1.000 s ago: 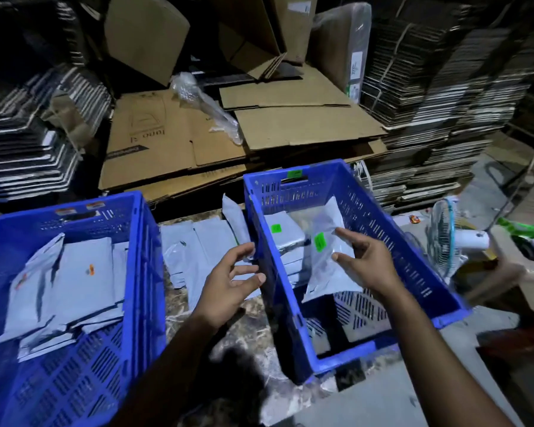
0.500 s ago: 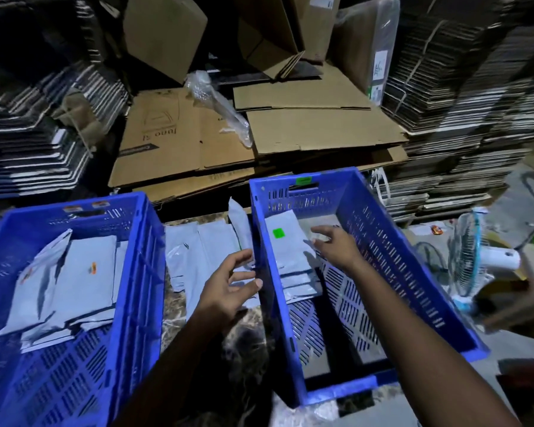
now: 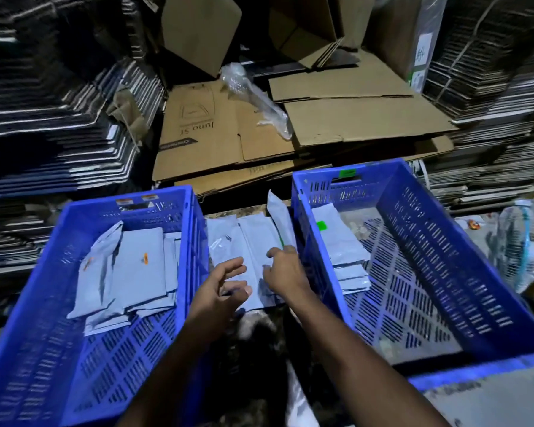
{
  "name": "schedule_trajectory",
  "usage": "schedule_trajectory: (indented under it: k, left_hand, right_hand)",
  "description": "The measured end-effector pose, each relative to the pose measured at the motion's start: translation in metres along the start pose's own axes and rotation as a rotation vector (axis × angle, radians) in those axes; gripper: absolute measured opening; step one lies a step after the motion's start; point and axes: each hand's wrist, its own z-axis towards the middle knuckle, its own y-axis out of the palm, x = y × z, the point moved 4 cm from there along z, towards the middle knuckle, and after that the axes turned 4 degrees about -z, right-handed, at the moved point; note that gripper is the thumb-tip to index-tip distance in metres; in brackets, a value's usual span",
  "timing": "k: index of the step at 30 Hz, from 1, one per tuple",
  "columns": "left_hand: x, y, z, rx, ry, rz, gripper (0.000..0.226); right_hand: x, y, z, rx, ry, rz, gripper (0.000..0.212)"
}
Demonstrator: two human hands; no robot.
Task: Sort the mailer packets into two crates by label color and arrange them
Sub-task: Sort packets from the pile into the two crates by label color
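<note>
Two blue crates stand side by side. The left crate (image 3: 53, 303) holds grey mailer packets with orange labels (image 3: 138, 266). The right crate (image 3: 444, 272) holds a stack of packets, the top one with a green label (image 3: 333, 241). Between the crates lies a pile of unsorted grey packets (image 3: 244, 241), one leaning upright against the right crate. My left hand (image 3: 221, 295) hovers over this pile with fingers spread and relaxed. My right hand (image 3: 285, 269) reaches onto the pile beside the right crate's wall, fingertips on a packet; I cannot tell whether it grips it.
Flattened brown cardboard boxes (image 3: 259, 127) and a crumpled plastic wrap (image 3: 253, 97) lie behind the crates. Stacks of folded cartons (image 3: 53, 127) rise on both sides. A small fan (image 3: 515, 245) stands to the right of the right crate.
My right hand has left the right crate, where it laid a green-labelled packet, and moved left to the pile between the crates. My left hand stayed over the pile.
</note>
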Motion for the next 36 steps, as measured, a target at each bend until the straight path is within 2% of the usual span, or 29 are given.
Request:
schedule_trajectory:
  k: [3,4,6,9,11,15,17,20,24,25,29,31,34,36]
  left_hand:
    - [-0.002,-0.024,-0.005,0.015,0.006,-0.014,0.074]
    - [-0.003,-0.033,-0.007,0.009,0.005,-0.017,0.078]
    - [-0.005,-0.045,-0.010,-0.003,0.010,-0.002,0.079]
    - [-0.006,-0.066,-0.012,-0.011,0.008,-0.009,0.075]
    - [-0.005,-0.071,-0.012,-0.037,0.005,-0.020,0.069]
    - [-0.001,-0.068,-0.010,-0.049,0.029,-0.023,0.053]
    - [0.001,-0.064,-0.011,-0.059,0.042,-0.041,0.046]
    - [0.001,-0.056,-0.009,-0.070,0.022,-0.065,0.047]
    - [0.002,-0.037,-0.008,-0.059,-0.155,-0.246,0.057]
    - [0.003,-0.031,-0.010,-0.063,-0.174,-0.312,0.058]
    - [0.011,-0.025,-0.015,-0.006,-0.130,-0.541,0.064]
    - [0.015,-0.019,-0.021,-0.004,-0.131,-0.619,0.058]
    - [0.016,-0.008,-0.032,-0.040,-0.170,-0.722,0.039]
    - [0.009,-0.006,-0.037,-0.069,-0.220,-0.783,0.047]
  right_hand:
    - [0.018,0.045,0.038,-0.154,0.114,-0.357,0.060]
    - [0.025,0.055,0.048,-0.162,0.144,-0.375,0.063]
    - [0.037,0.052,0.056,-0.057,0.138,-0.326,0.052]
    - [0.027,0.029,0.045,0.139,0.054,-0.182,0.030]
    - [0.018,0.015,0.032,0.274,0.043,-0.040,0.027]
    - [-0.002,-0.017,-0.023,0.546,0.078,0.453,0.016]
    - [-0.007,-0.026,-0.052,0.579,0.135,0.706,0.012]
    - [-0.006,-0.032,-0.089,0.558,0.176,1.116,0.015]
    - [-0.006,-0.029,-0.135,0.439,0.171,1.504,0.016]
    - [-0.006,-0.028,-0.145,0.388,0.164,1.548,0.017]
    - [-0.001,-0.024,-0.176,0.206,0.060,1.570,0.052]
    - [0.000,-0.023,-0.184,0.131,0.012,1.615,0.053]
    - [-0.006,-0.024,-0.191,0.027,-0.016,1.712,0.043]
    - [-0.008,-0.021,-0.192,-0.030,-0.010,1.762,0.045]
